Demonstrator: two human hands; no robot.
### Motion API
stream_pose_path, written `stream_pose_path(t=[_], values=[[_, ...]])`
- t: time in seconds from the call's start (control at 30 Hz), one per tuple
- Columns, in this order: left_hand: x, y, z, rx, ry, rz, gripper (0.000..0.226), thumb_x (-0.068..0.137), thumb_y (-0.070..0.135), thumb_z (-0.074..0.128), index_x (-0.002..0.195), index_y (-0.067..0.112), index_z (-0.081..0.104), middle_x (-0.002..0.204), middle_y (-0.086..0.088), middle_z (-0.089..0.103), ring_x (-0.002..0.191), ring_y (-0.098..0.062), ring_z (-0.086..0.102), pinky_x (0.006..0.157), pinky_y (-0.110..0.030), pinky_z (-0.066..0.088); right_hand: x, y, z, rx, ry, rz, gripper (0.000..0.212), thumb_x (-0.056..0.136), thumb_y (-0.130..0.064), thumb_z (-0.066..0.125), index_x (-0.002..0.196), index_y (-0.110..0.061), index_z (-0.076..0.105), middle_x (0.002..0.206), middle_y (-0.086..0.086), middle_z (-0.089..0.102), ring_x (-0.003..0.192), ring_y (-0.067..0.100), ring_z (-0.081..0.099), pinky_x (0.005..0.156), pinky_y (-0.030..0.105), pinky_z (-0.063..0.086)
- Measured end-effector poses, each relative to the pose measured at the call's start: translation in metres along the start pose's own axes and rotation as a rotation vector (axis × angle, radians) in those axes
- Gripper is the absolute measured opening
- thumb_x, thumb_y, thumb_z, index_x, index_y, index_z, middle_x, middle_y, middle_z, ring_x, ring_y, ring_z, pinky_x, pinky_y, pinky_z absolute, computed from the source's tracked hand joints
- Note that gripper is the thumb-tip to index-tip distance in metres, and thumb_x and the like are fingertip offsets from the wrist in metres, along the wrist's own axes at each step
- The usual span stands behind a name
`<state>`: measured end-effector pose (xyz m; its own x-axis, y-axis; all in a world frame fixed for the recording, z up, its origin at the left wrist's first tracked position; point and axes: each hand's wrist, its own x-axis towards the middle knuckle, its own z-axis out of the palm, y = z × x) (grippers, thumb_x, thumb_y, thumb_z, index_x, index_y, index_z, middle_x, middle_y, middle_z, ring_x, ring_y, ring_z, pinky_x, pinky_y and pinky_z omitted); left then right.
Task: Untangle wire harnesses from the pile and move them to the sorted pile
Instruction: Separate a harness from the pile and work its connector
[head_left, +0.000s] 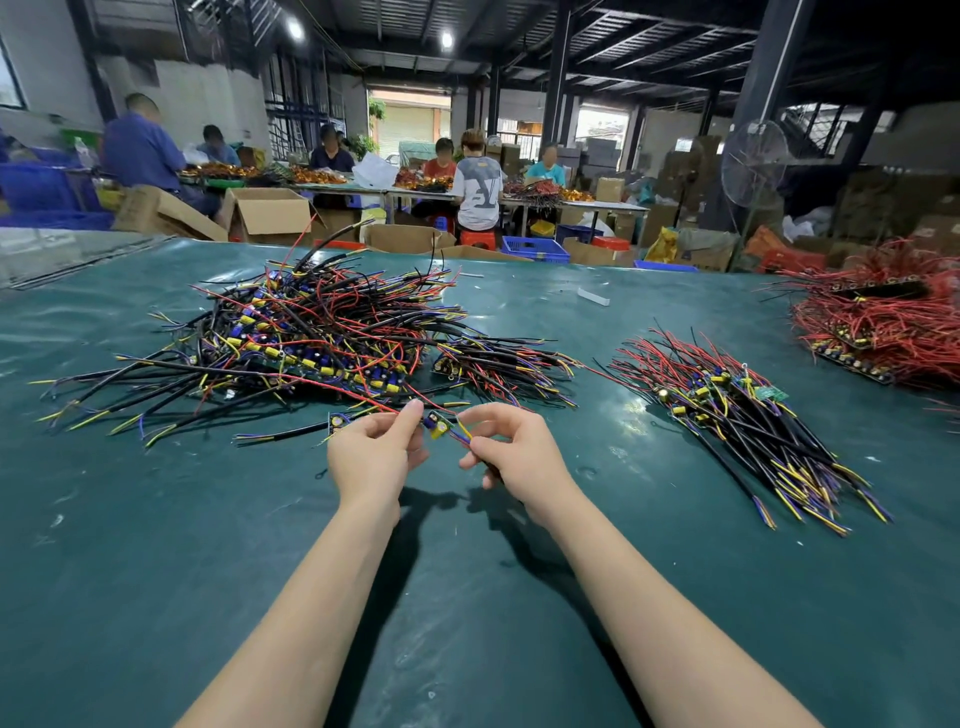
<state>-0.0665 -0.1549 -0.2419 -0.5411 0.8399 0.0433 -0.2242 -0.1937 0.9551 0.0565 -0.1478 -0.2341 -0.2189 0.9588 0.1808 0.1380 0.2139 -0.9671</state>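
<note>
Two hands work one wire harness (438, 426). The right hand (514, 452) pinches its yellow and blue leads between thumb and forefinger. The left hand (371, 449) has its fingers curled on the other side, apparently pinching the harness's thin red lead, though the grip is partly hidden. The harness's small board sits between the two sets of fingertips.

Just beyond the fingertips lies one tangled pile (311, 332), and one sorted pile (737, 410) lies to the right of the right fingers. Further right is a third heap of red wires (878, 322).

All of it rests on a dark green table mat (467, 597). Far beyond the fingers, in the warehouse hall, about six people sit at tables (571, 200) among cardboard boxes (267, 213), with one standing fan (756, 161).
</note>
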Motion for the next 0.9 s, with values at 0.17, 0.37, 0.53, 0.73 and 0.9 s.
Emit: stream_pose_path(t=[0.17, 0.37, 0.53, 0.73, 0.9], values=[[0.001, 0.006, -0.003, -0.011, -0.032, -0.063, 0.028, 0.083, 0.016, 0.069, 0.060, 0.006, 0.057, 0.040, 0.005, 0.055, 0.034, 0.001, 0.050, 0.042, -0.014, 0.050, -0.003, 0.000, 0.003, -0.055, -0.019, -0.054, 0.024, 0.085, 0.006, 0.053, 0.088, -0.017, 0.060, 0.073, -0.005, 0.049, 0.044, 0.004, 0.051, 0.038, 0.012, 0.031], [-0.002, 0.006, 0.000, 0.003, -0.117, -0.109, 0.029, 0.083, 0.016, 0.068, 0.060, 0.002, 0.057, 0.037, 0.006, 0.054, 0.034, 0.000, 0.050, 0.042, -0.016, 0.050, -0.007, 0.005, 0.012, -0.533, 0.169, -0.243, 0.010, 0.077, -0.020, 0.070, 0.081, -0.014, 0.063, 0.077, -0.004, 0.061, 0.067, 0.016, 0.054, 0.067, 0.029, 0.046], [-0.003, 0.003, 0.000, 0.048, -0.139, -0.096, 0.028, 0.085, 0.020, 0.066, 0.062, 0.006, 0.058, 0.040, 0.008, 0.056, 0.036, 0.001, 0.051, 0.042, -0.015, 0.049, -0.010, 0.004, 0.012, -0.711, 0.231, -0.317, 0.022, 0.080, -0.031, 0.067, 0.094, -0.014, 0.067, 0.094, 0.002, 0.067, 0.086, 0.024, 0.059, 0.075, 0.034, 0.046], [0.004, 0.003, -0.006, 0.169, -0.120, -0.005, 0.023, 0.086, 0.012, 0.064, 0.064, 0.009, 0.063, 0.057, -0.001, 0.060, 0.054, -0.009, 0.056, 0.042, -0.015, 0.049, -0.011, 0.002, 0.012, -0.744, 0.212, -0.358, 0.019, 0.082, -0.027, 0.064, 0.098, -0.019, 0.071, 0.094, 0.001, 0.066, 0.090, 0.025, 0.060, 0.075, 0.034, 0.047], [0.017, 0.010, -0.021, 0.132, 0.019, -0.015, 0.024, 0.082, 0.012, 0.069, 0.060, 0.010, 0.062, 0.058, -0.004, 0.057, 0.054, -0.011, 0.054, 0.042, -0.014, 0.049, -0.013, 0.000, 0.013, -0.758, 0.190, -0.387, 0.016, 0.080, -0.027, 0.065, 0.093, -0.021, 0.072, 0.091, -0.001, 0.065, 0.083, 0.024, 0.059, 0.070, 0.031, 0.044]])
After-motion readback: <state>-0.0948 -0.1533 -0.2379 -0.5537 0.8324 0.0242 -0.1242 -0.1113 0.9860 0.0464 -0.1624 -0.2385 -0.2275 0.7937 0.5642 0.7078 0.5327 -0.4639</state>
